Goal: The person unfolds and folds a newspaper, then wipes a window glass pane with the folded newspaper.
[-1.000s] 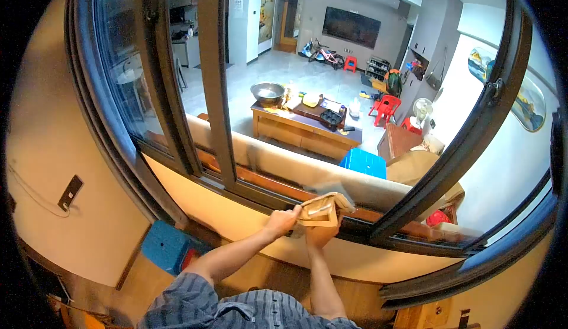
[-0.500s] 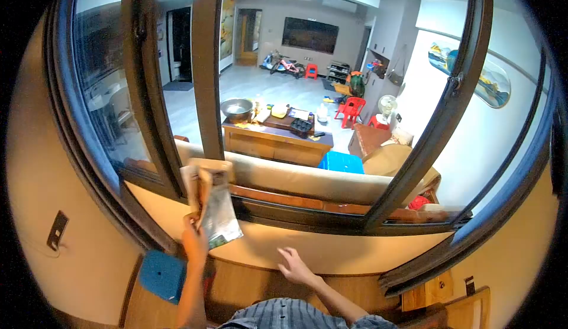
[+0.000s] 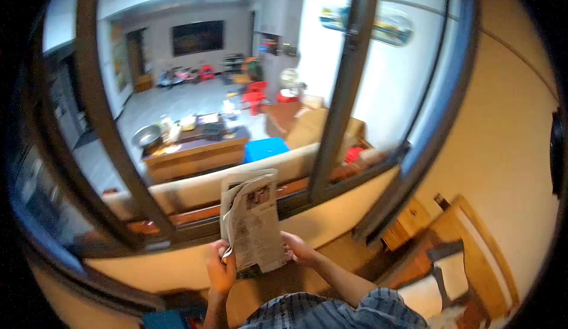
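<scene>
A folded newspaper [image 3: 255, 225] stands upright in front of me, its print and a dark picture facing me. My left hand [image 3: 221, 265] is closed on its lower left edge, the thumb over the front. At the lower right edge, my right hand [image 3: 296, 250] grips the paper too, with some fingers hidden behind it. The top of the newspaper overlaps the window frame [image 3: 198, 234] and the sofa back beyond it.
Past the window stand a sofa [image 3: 204, 192], a wooden table [image 3: 201, 162] with a metal basin [image 3: 148, 136], and a blue stool [image 3: 265, 149]. On my right are a wooden bed [image 3: 482, 246] and a small wooden cabinet [image 3: 407, 223]. A blue stool top [image 3: 163, 319] shows at lower left.
My view has turned right. The newspaper, held by my left hand alone before, has come to the middle and straightened. My right hand has moved from free air onto its edge.
</scene>
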Motion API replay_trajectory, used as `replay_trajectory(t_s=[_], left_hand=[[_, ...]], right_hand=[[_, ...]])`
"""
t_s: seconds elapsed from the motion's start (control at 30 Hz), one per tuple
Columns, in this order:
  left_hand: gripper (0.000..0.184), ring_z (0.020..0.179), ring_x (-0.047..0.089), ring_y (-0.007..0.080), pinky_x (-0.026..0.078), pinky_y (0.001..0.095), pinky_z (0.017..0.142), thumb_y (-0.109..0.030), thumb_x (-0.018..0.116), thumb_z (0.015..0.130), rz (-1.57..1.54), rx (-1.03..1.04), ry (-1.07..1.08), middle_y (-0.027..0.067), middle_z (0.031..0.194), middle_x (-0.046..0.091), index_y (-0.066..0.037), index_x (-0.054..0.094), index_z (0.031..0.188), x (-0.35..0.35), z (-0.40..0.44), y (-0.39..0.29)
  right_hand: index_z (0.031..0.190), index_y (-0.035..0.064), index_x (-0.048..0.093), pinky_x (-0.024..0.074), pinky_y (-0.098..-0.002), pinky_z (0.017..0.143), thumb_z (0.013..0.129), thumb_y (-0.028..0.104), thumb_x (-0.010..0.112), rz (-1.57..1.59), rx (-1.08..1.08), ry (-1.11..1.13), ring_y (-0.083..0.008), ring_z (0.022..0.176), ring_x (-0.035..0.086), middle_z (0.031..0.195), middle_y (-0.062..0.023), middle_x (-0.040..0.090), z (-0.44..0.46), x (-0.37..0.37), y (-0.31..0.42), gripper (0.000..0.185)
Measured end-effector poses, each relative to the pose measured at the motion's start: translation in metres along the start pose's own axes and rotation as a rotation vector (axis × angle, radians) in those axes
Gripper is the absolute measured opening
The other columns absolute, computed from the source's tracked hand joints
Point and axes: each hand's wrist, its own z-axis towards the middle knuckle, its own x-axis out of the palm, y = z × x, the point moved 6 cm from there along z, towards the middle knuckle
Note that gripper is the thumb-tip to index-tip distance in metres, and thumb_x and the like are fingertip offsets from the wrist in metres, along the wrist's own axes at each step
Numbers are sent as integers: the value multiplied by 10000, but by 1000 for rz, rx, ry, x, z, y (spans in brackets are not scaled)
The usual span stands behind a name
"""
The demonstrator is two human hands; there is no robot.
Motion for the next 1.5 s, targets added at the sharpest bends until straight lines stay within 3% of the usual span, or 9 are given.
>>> replay_trajectory(t_s=[0.53, 0.63, 0.7, 0.9, 1.0, 1.07, 1.17, 1.27, 1.5], left_hand=[[318, 624, 510, 82, 421, 281, 579, -296, 547, 1055, -351, -194, 378, 28, 700, 580, 0, 643, 1119, 140, -38, 6], [513, 554, 380, 93, 315, 285, 529, -488, 415, 1082, -629, -966, 336, -34, 657, 457, -86, 590, 816, 183, -69, 52], [537, 498, 325, 82, 244, 269, 478, -522, 367, 1091, -1162, -874, 418, -75, 569, 358, -145, 545, 752, 220, -76, 43], [176, 901, 623, 84, 510, 256, 760, -66, 682, 968, -524, -391, 408, 35, 1022, 712, 22, 720, 1115, 295, 1, -136], [330, 1007, 704, 201, 571, 321, 834, -127, 822, 850, -224, -69, 379, 120, 1181, 720, -41, 735, 1156, 344, 16, -205], [391, 1017, 704, 217, 579, 322, 827, -151, 851, 819, -148, -80, 382, 120, 1189, 712, -51, 729, 1178, 381, 8, -218], [444, 1040, 700, 229, 586, 330, 809, -168, 872, 796, -100, -103, 390, 125, 1192, 706, -59, 722, 1199, 413, 1, -238], [467, 981, 667, 163, 550, 278, 747, -153, 869, 798, -193, -217, 333, 93, 1205, 694, -69, 713, 1230, 420, 4, -239], [308, 817, 551, 30, 443, 184, 670, -69, 720, 944, -473, -379, 175, 17, 1192, 665, 8, 686, 1240, 423, 12, -188]], right_hand=[[1185, 41, 672, 507, -314, 901, 1053, 222, 601, 45, -688, -147, -123, 996, 625, 1110, 1, 689, -19, -136, -28, 234], [1124, 50, 666, 493, -307, 852, 1056, 247, 598, 30, -722, -124, -120, 941, 608, 1050, 4, 675, -27, -182, -14, 220], [1153, 46, 648, 492, -334, 876, 1058, 245, 581, -10, -614, -226, -144, 981, 612, 1070, -24, 674, -55, -216, 12, 230], [1545, -9, 315, 419, -408, 1105, 1059, 378, 563, -16, -729, -372, -271, 1317, 523, 1475, -162, 508, -87, -296, 74, 669], [1560, 20, 304, 393, -410, 1135, 1076, 407, 506, 208, -746, -313, -253, 1361, 481, 1517, -156, 464, -86, -352, 71, 652], [1581, 48, 276, 364, -428, 1164, 1076, 441, 485, -176, -801, -24, -263, 1389, 452, 1544, -157, 424, -85, -375, 68, 674], [1540, 28, 353, 399, -445, 1144, 1058, 455, 522, 490, -642, 237, -292, 1367, 480, 1488, -153, 483, -98, -401, 70, 666], [1504, 12, 393, 449, -439, 1104, 1063, 420, 522, 542, -267, -312, -297, 1330, 514, 1438, -151, 528, -96, -432, 74, 614], [1332, 12, 585, 492, -350, 938, 1039, 371, 609, 219, -649, -456, -171, 1076, 603, 1216, -73, 659, -137, -549, 101, 463]])
